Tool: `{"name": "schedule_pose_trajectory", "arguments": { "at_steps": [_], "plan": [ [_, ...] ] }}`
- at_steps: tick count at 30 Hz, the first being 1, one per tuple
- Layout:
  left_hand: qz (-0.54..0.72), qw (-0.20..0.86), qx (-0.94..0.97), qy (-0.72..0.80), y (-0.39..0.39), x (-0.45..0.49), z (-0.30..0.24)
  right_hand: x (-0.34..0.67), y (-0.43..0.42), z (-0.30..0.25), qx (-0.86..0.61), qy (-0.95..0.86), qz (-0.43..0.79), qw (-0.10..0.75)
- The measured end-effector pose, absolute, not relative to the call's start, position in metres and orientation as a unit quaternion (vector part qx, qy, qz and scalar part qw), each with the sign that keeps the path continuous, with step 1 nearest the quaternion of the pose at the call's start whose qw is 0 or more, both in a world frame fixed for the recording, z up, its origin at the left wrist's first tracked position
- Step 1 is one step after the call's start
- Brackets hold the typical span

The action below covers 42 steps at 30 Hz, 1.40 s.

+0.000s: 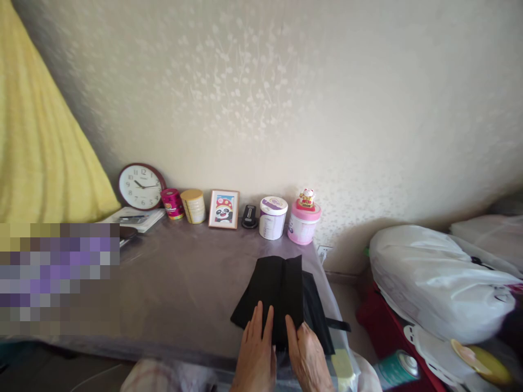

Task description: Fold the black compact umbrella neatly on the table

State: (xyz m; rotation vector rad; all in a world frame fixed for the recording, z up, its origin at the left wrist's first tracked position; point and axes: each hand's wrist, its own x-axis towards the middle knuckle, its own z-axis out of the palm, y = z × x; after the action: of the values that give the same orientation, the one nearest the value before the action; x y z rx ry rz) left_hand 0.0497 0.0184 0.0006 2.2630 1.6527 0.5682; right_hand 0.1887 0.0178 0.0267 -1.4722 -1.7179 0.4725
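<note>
A black cloth bag [269, 286] lies partly folded near the right front corner of the table, with a strap [339, 325] sticking out past the right edge. My left hand [258, 340] rests flat on its near part, fingers stretched out and holding nothing. Close beside it, my right hand [305, 348] is at the right edge of the folded layer. Its index finger points forward along the cloth, while the other fingers curl at that edge and are partly hidden.
Along the wall stand a round clock [141, 186], a pink can [172, 204], a yellow-lidded tub [193, 207], a panda picture frame [224, 209], a white tub [273, 219] and a pink tub [303, 226] bearing a cat figurine [306, 199]. White bags [433, 277] fill the right side.
</note>
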Motion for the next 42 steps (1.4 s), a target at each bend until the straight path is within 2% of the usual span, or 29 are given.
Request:
{"name": "schedule_pose_trajectory", "arguments": {
  "at_steps": [6, 14, 23, 32, 42],
  "plan": [
    [0.19, 0.115, 0.782, 0.582, 0.022, 0.052, -0.005, 0.169, 0.036, 0.031, -0.588, -0.716, 0.117, 0.358],
    [0.241, 0.062, 0.783, 0.57, 0.027, 0.051, -0.03, 0.155, 0.043, 0.03, -0.593, -0.738, 0.064, 0.315],
    [0.273, 0.033, 0.786, 0.554, 0.027, 0.044, -0.054, 0.149, 0.036, 0.039, -0.56, -0.767, 0.029, 0.313],
    [0.267, 0.09, 0.765, 0.579, 0.026, 0.044, -0.052, 0.145, 0.028, 0.041, -0.538, -0.781, 0.039, 0.316],
    [0.327, 0.165, 0.799, 0.477, 0.015, -0.017, -0.038, 0.142, 0.017, 0.04, -0.499, -0.795, 0.042, 0.342]
  ]
}}
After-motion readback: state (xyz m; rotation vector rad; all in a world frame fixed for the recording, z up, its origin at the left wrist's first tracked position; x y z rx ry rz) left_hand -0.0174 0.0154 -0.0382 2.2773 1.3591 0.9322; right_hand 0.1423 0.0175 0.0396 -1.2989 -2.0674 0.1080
